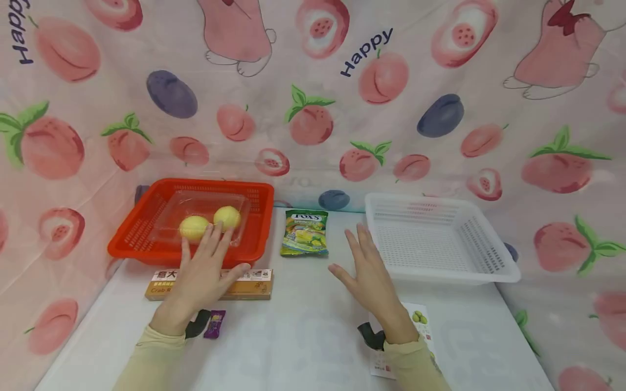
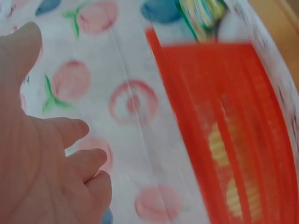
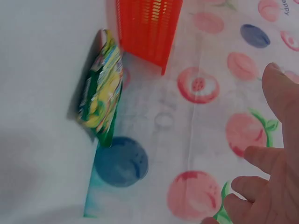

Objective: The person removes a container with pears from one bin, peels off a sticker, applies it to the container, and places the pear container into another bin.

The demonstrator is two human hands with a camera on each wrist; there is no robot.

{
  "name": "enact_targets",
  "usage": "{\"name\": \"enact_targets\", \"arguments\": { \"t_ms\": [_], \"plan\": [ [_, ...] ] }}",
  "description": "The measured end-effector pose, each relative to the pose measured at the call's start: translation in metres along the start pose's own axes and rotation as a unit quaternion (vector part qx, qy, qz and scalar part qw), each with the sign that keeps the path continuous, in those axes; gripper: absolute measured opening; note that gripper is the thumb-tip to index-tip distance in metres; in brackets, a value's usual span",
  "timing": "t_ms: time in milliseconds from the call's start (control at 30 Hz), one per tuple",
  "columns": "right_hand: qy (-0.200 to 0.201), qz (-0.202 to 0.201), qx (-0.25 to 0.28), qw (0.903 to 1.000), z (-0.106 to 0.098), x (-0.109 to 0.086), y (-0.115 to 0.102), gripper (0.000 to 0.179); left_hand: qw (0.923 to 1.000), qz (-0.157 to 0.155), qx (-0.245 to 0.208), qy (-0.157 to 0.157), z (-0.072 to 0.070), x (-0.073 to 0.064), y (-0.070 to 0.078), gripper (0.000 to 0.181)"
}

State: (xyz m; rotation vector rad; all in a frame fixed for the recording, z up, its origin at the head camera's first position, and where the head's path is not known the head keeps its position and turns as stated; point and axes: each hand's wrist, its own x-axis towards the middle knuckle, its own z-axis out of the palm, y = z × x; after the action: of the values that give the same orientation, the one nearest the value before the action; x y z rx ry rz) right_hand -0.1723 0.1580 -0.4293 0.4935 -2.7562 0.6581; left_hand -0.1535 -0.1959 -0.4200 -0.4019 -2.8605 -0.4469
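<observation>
My left hand [image 1: 201, 278] is raised in front of the red basket [image 1: 266, 217], fingers spread and holding nothing. In the head view its fingertips overlap two yellow round items [image 1: 193, 228] in a clear plastic container [image 1: 168, 209] inside that basket. Beneath the hand lies a long brown-and-white box [image 1: 249, 290], partly hidden by it. My right hand [image 1: 369, 274] hovers at the near left corner of the white basket [image 1: 440, 274], its fingers extended and nothing in them. Between the two baskets lies a green bag of Fox's candy [image 1: 305, 233]; the right wrist view shows it too.
A small purple wrapped candy [image 1: 214, 325] lies beside the left wrist. Under the right forearm is a white printed card or packet [image 1: 419, 320] with green fruit pictures, partly covered. A fruit-patterned cloth [image 1: 313, 157] hangs behind and around the white table [image 1: 303, 336].
</observation>
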Motion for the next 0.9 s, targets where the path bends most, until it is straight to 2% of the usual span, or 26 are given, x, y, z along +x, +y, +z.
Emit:
{"name": "enact_targets", "arguments": {
  "t_ms": [200, 400, 667, 900],
  "plan": [
    [-0.013, -0.056, 0.032, 0.9978, 0.002, 0.025, -0.023, 0.084, 0.9992, -0.024, 0.0, 0.031, -0.021, -0.005, -0.038, 0.091],
    [-0.035, -0.07, 0.044, 0.996, 0.008, 0.046, -0.047, 0.081, 0.9972, -0.055, -0.026, 0.043, -0.035, -0.009, -0.067, 0.092],
    [-0.066, -0.095, 0.099, 0.9884, 0.024, 0.076, -0.08, 0.079, 0.9896, -0.106, -0.064, 0.074, -0.041, -0.02, -0.104, 0.089],
    [-0.083, -0.102, 0.123, 0.9836, 0.043, 0.098, -0.109, 0.074, 0.9799, -0.145, -0.087, 0.106, -0.037, -0.03, -0.133, 0.086]
  ]
}}
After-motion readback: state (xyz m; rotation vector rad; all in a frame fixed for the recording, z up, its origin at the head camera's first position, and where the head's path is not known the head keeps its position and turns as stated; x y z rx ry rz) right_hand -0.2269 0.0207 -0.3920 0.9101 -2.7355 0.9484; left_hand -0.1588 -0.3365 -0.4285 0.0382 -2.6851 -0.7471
